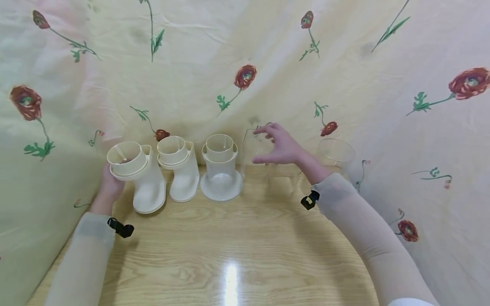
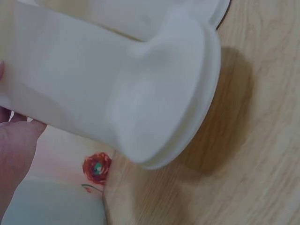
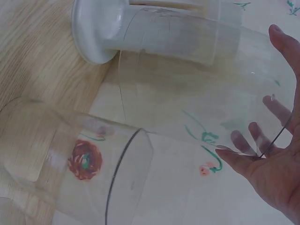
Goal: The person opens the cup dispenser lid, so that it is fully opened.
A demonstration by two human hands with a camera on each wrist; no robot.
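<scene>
My left hand (image 1: pixel 111 182) grips the upper part of the leftmost white plastic stand (image 1: pixel 150 193), which has a ring-shaped cup on top and a rounded foot. In the left wrist view, that foot (image 2: pixel 164 93) tilts above the table and casts a shadow. My right hand (image 1: pixel 282 146) holds a clear cylinder (image 3: pixel 187 89) near its rim, thumb on one side and fingers curled round the other. Through the transparent wall some fingertips show. A second clear cylinder (image 3: pixel 93 159) lies beside it in the right wrist view.
Two more white stands, a narrow one (image 1: pixel 184 182) and a round-footed one (image 1: pixel 221 191), stand between my hands. Another clear round rim (image 1: pixel 337 159) shows behind my right forearm. Flowered cloth (image 1: pixel 191 85) hangs behind the wooden table (image 1: pixel 191 246) and along its sides.
</scene>
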